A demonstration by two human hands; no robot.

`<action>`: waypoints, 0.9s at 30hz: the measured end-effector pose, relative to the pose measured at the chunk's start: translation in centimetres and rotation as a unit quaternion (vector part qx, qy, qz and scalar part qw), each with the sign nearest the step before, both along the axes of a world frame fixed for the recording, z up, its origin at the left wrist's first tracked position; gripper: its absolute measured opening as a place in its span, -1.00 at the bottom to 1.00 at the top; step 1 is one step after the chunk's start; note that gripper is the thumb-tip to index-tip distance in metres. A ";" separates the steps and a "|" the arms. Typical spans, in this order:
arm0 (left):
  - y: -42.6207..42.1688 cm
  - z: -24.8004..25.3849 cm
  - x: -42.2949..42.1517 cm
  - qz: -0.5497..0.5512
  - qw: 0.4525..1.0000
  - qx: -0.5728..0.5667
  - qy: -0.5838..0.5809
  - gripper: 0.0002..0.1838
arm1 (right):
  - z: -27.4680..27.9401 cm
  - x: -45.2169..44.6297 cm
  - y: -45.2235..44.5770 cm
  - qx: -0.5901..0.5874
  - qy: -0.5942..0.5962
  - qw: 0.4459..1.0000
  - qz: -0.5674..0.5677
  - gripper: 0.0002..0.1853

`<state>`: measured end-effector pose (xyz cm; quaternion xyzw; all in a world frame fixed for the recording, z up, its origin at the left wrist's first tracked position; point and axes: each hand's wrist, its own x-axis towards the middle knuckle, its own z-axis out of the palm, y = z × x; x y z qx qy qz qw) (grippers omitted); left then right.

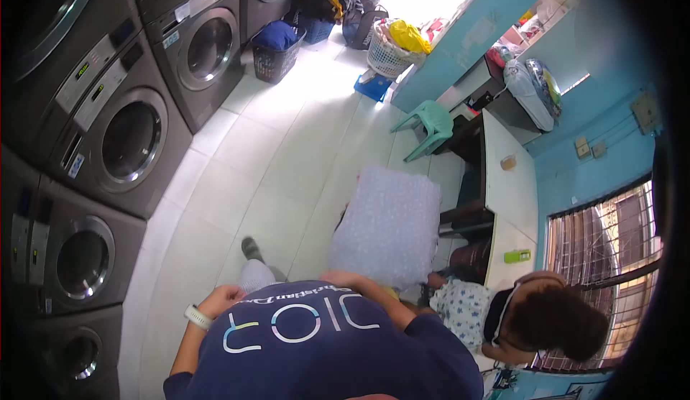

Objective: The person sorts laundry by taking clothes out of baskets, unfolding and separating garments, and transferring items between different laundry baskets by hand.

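My left hand [224, 296], with a pale watch on its wrist, is beside the lower edge of my dark blue shirt [323, 350]. Its fingers look loosely apart and nothing shows in them. My right hand [343, 278] is in front of my belly, near the lower left corner of a pale lilac cloth [388, 227]. The shirt partly hides this hand, and its fingers are too small to make out. The cloth lies spread over something low, with a flat top. One of my feet [251, 249] shows on the tiled floor.
Front-loading machines [133, 141] line the left side. Laundry baskets [276, 53] stand at the back, near a green plastic chair [430, 127]. To the right is a long table [507, 177] with a green object [516, 256]. Another person [496, 317] is close on my right.
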<state>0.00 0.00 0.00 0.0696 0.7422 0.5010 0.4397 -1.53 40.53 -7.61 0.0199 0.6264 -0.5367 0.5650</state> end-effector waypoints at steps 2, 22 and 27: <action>-0.1 0.5 0.0 0.081 0.992 0.019 -0.097 -0.67 | -0.3 0.0 0.4 -0.102 -0.067 0.992 -0.036 -0.71; 7.0 8.2 -73.1 -0.356 0.931 -0.081 -0.028 -0.69 | 6.0 -56.0 13.7 -0.051 -0.058 0.935 -0.347 -0.73; 12.8 8.2 -86.8 -0.303 0.950 0.009 -0.077 -0.68 | 4.2 -70.6 21.2 -0.020 -0.059 0.947 -0.314 -0.80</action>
